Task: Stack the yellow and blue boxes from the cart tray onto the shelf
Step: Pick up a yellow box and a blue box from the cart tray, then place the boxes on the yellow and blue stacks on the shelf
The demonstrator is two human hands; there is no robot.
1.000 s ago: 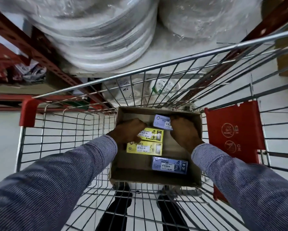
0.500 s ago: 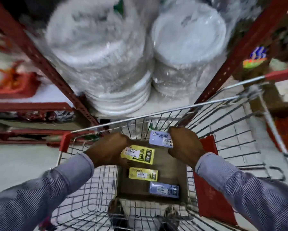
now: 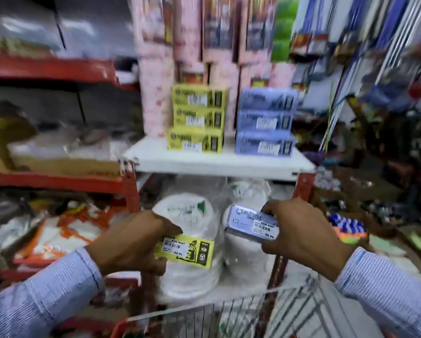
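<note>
the left hand [image 3: 131,242] grips a yellow box [image 3: 186,250] at lower centre; the right hand [image 3: 302,235] grips a blue box [image 3: 252,224] just right of it. this looks like the carry step: each box likely needs lifting onto its matching stack, 3 yellow boxes [image 3: 196,118] and 3 blue boxes [image 3: 265,121], on the white shelf [image 3: 216,162] at centre frame. wrapped plates [image 3: 190,240] sit below; the cart [image 3: 241,318] edge shows at the bottom.

Shop (price-tagged stock [image 3: 196,119], wire cart [image 3: 231,315])
</note>
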